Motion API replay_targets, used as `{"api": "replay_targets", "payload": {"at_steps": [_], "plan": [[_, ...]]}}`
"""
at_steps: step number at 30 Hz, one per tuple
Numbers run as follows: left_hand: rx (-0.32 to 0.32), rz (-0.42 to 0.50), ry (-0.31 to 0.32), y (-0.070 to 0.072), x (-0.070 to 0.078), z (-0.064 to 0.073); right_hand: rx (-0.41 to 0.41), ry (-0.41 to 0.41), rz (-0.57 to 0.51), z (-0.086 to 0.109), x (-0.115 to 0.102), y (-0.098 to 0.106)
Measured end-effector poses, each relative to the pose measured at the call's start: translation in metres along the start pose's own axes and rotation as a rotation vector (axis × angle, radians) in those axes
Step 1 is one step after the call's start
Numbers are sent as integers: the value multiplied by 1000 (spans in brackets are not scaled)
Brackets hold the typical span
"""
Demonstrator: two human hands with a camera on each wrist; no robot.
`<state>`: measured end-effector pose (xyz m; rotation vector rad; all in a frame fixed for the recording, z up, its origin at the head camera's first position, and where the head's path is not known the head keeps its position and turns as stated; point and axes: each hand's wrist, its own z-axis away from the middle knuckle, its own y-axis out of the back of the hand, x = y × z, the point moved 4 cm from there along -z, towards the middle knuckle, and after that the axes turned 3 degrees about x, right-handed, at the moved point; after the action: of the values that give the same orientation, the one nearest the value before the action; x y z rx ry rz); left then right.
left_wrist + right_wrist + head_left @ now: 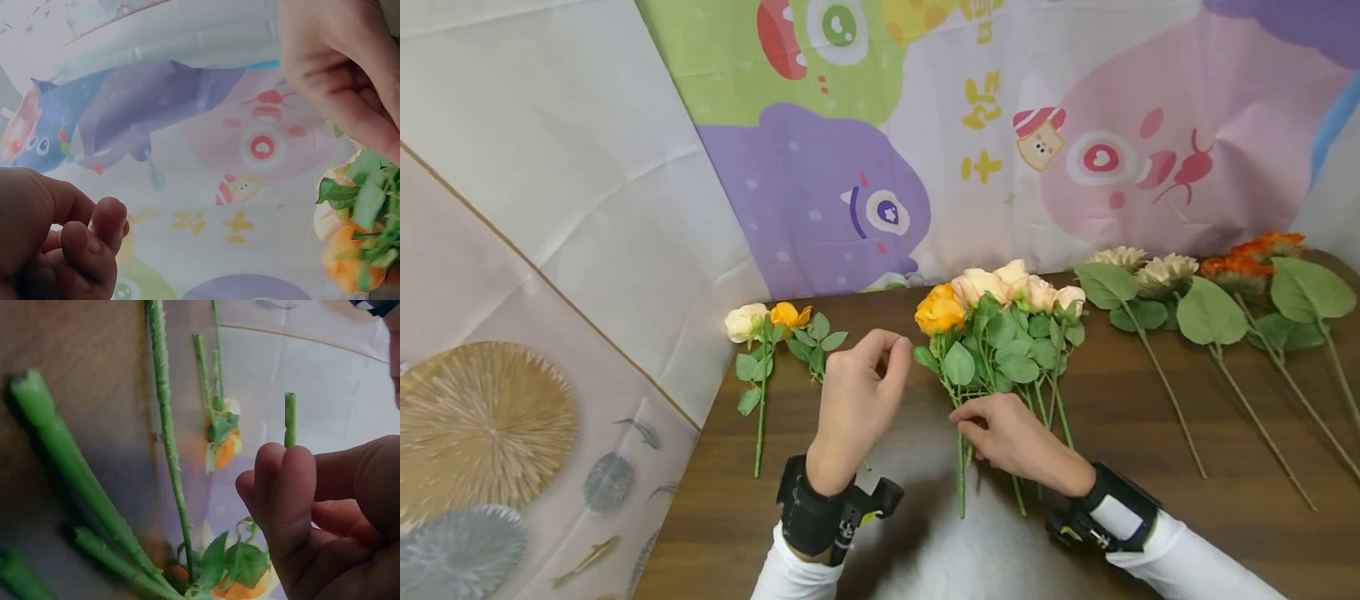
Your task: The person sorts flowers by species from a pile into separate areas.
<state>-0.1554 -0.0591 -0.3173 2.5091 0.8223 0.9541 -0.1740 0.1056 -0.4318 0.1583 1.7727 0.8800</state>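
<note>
On the brown table lies a bunch of roses, several peach roses [981,286] with one orange rose [940,310] at its left side. My right hand [1017,437] is over the stems, thumb and finger pinching a green rose stem [290,419]; its cut end stands out beyond the fingertips in the right wrist view. Which flower this stem bears is partly hidden by the hand. My left hand [861,400] is raised left of the bunch, fingers loosely curled, thumb near the index finger. Nothing shows between its fingers [107,225] in the left wrist view.
Left on the table [715,533] lie a cream rose [747,322] and another orange rose [790,315], the latter's stem partly behind my left hand. At right lie cream flowers [1167,275] and orange flowers [1238,271] with long stems. A cartoon-printed cloth [955,208] hangs behind.
</note>
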Motion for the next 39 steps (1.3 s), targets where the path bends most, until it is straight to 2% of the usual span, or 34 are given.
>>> {"api": "replay_targets", "payload": {"at_steps": [4,9,15,18,22,26,29,32,35,39], "plan": [[22,7,1,4,-1,-1,-32,4,44,-11,0,-4],[12,10,-1,4,-2,-2,-68,38,138,-27,-3,-12],[3,-4,17,7,-7,-1,-212,0,178,-43,-7,-26],[0,-39,42,10,-13,-2,-262,-18,238,-46,-6,-32],[-29,-142,124,11,-29,-3,-286,-37,306,-46,-3,-37],[-125,-308,267,5,-58,-2,-278,-43,318,-42,0,-38],[-256,-437,400,-5,-87,6,-256,-40,308,-37,-1,-37],[-398,-531,517,-14,-116,19,-200,-23,256,-28,-6,-32],[-513,-584,595,-20,-138,31,-126,8,178,-19,-17,-24],[-602,-594,654,-25,-153,41,-64,39,76,-5,-32,-11]]}}
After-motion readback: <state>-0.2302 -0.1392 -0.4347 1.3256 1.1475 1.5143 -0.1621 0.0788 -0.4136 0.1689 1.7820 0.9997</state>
